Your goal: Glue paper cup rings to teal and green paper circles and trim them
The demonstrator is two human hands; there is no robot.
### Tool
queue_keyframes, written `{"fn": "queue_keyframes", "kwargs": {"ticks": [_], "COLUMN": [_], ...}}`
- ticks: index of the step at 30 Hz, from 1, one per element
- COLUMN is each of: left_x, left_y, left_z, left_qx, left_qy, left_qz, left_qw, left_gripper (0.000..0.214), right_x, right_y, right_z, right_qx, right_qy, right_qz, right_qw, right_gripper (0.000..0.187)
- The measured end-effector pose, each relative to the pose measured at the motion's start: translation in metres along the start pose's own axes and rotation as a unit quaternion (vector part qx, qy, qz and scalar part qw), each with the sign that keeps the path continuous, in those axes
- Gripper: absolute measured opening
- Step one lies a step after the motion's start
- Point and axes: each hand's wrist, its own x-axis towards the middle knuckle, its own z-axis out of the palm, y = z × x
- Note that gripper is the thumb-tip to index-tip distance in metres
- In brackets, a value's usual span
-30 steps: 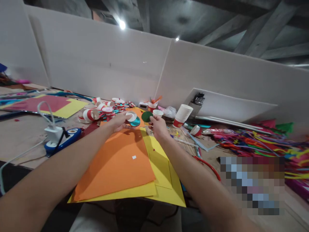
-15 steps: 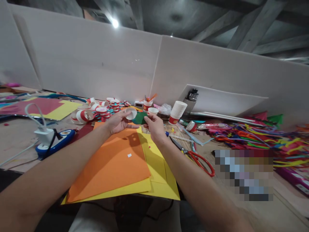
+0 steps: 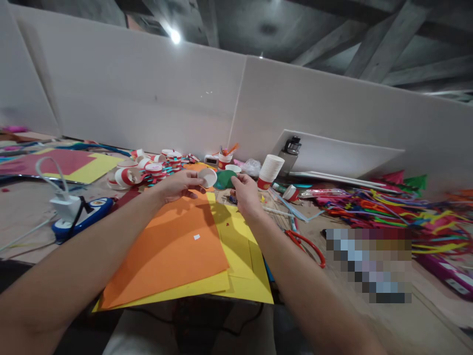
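My left hand [image 3: 182,186] grips a white round piece [image 3: 207,178] that looks like the cut-off bottom of a paper cup, its open side facing me. Between the fingertips of my right hand [image 3: 245,192] is a green paper disc [image 3: 224,180]. The disc sits just right of the white piece, their edges close together; whether they touch I cannot tell. Both hands are raised over an orange sheet [image 3: 173,251] and a yellow sheet [image 3: 254,286] stacked at the table's front edge. A small white paper scrap [image 3: 196,237] lies on the orange sheet.
Red-and-white cut cups [image 3: 127,176] cluster at the back left, near a blue power strip [image 3: 83,219]. A cup stack [image 3: 271,171] and a dark bottle [image 3: 290,155] stand behind my right hand. Red-handled scissors [image 3: 306,246] and colourful pipe cleaners [image 3: 373,209] lie to the right.
Both hands have shifted slightly right with their pieces. The white piece has turned a little, and the green disc shows rounder.
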Motion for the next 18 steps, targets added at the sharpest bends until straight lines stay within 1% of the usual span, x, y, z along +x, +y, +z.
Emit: {"fn": "queue_keyframes", "kwargs": {"ticks": [4,6,8,10,11,13,14,15,16,18], "left_x": [0.001,0.001,0.001,0.001,0.000,0.000,0.000,0.000,0.001,0.001], "left_y": [0.000,-0.001,-0.001,-0.001,-0.001,-0.001,0.000,0.000,0.001,0.001], "left_z": [0.002,-0.002,-0.008,-0.018,-0.022,-0.031,-0.034,-0.036,-0.036,-0.031], "left_qx": [-0.051,-0.032,0.030,0.132,0.193,0.307,0.344,0.358,0.347,0.253], "left_qy": [-0.011,-0.020,-0.023,-0.026,-0.032,-0.058,-0.070,-0.069,-0.051,0.011], "left_qz": [0.014,0.008,-0.002,-0.016,-0.029,-0.056,-0.062,-0.055,-0.038,0.009], "left_qw": [0.999,0.999,0.999,0.991,0.980,0.948,0.934,0.930,0.936,0.967], "left_gripper": [0.023,0.022,0.023,0.027,0.029,0.030,0.028,0.027,0.026,0.030], "right_x": [0.003,0.006,0.008,0.008,0.008,0.007,0.005,0.004,0.002,-0.001], "right_y": [0.002,0.000,-0.002,-0.004,-0.005,-0.006,-0.006,-0.006,-0.006,-0.005], "right_z": [-0.003,-0.006,-0.008,-0.008,-0.007,-0.005,-0.004,-0.003,-0.001,0.001], "right_qx": [-0.042,-0.050,-0.033,-0.014,-0.007,0.002,0.005,0.007,0.010,0.016], "right_qy": [0.057,0.074,0.079,0.071,0.062,0.039,0.026,0.011,-0.004,-0.035], "right_qz": [-0.059,-0.076,-0.070,-0.056,-0.050,-0.039,-0.032,-0.025,-0.019,-0.013], "right_qw": [0.996,0.993,0.994,0.996,0.997,0.998,0.999,1.000,1.000,0.999], "right_gripper": [0.014,0.014,0.014,0.014,0.014,0.015,0.015,0.016,0.017,0.018]}}
